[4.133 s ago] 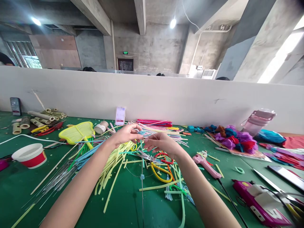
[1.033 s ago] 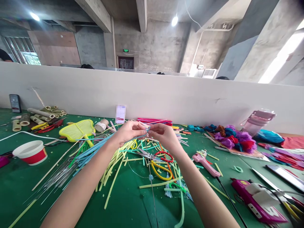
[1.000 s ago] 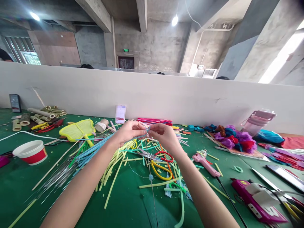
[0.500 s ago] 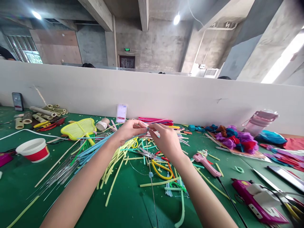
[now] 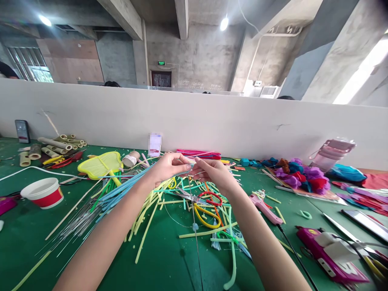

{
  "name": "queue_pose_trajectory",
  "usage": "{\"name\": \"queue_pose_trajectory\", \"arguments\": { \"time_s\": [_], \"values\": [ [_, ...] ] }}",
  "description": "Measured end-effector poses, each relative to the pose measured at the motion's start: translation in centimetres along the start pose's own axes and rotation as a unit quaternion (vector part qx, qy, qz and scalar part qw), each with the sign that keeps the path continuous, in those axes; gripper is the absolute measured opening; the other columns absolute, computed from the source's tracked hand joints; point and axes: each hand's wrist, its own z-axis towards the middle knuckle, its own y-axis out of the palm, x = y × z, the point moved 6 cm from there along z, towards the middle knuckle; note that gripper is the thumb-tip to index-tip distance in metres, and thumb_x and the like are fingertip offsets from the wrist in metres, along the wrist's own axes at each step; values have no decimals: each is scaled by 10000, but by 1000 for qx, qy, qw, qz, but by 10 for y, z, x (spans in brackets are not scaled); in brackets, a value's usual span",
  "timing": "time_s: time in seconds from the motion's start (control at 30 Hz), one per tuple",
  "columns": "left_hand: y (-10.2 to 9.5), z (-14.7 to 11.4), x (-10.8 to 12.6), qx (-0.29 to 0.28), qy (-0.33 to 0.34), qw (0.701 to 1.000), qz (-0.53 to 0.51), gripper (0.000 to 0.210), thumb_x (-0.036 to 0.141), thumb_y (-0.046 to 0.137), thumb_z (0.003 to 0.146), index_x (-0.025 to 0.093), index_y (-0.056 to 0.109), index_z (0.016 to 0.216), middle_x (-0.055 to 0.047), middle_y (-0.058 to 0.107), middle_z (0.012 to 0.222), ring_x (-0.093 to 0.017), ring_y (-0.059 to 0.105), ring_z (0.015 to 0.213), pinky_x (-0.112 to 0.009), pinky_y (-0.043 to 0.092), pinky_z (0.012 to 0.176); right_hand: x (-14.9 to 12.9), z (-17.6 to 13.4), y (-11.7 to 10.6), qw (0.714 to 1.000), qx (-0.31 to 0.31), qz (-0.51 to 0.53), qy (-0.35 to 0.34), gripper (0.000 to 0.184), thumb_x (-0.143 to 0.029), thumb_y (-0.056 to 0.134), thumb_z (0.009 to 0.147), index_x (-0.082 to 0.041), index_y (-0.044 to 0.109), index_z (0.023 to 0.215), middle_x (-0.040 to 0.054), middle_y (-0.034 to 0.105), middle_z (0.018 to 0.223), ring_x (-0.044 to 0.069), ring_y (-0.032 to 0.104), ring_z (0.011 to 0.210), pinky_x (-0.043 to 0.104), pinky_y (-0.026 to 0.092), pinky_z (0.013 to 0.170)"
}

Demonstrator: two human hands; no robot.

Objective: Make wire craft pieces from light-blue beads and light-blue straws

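My left hand [image 5: 169,166] is closed in a pinch above the middle of the table. A thin wire [image 5: 198,252] hangs from its fingertips, with a small light-blue lump [image 5: 195,227] partway down. Close beside it, my right hand [image 5: 216,173] has thumb and forefinger pinched at the wire's top end; what lies between them is too small to make out. Below the hands are scissors with red handles [image 5: 212,198], a yellow loop [image 5: 206,220], and many pale yellow strips [image 5: 148,222]. Light-blue strips [image 5: 121,194] lie beside my left forearm.
A paper cup [image 5: 42,192], yellow net-like paddle [image 5: 101,165] and bamboo tubes [image 5: 54,147] stand left. On the right are a pink glue gun [image 5: 266,210], magenta power strip [image 5: 330,254], colourful fluffy pieces [image 5: 303,178] and a pink bottle [image 5: 333,155]. A white partition [image 5: 242,125] stands behind.
My right hand has shifted slightly right and turned, its fingers showing more. The wire with the blue lump has swung slightly to the right. My left hand stays nearly in place.
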Motion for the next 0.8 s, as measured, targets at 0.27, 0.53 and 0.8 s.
{"name": "queue_pose_trajectory", "arguments": {
  "time_s": [0.27, 0.53, 0.8],
  "values": [
    [6, -2, 3, -8, 1, 1000, 12, 239, 312, 822, 757, 148, 682, 860, -63, 752, 820, -176, 703, 776, -330, 546, 768, -5, -3, -2, 998, -1, -49, -40, 361, -496, 740, 806, -135, 740, 785, 75, 756, 769, 128, 666, 671, 220, 497, 619],
    [4, -2, 1, -11, -8, 1000, -12, 326, 384, 858, 719, 147, 690, 867, -80, 758, 871, -199, 718, 844, -332, 549, 794, -19, -7, 3, 968, 40, -193, -152, 417, -521, 639, 832, -155, 644, 633, 18, 607, 582, 123, 486, 539, 265, 349, 524],
    [-35, -26, 34, -32, -20, 952, 303, 382, 529, 690, 836, 205, 722, 1035, -78, 739, 1021, -243, 664, 965, -326, 478, 801, -17, -4, -9, 976, 53, -173, -123, 447, -573, 620, 830, -161, 628, 655, 20, 610, 604, 136, 522, 567, 281, 396, 587]
  ]
}}
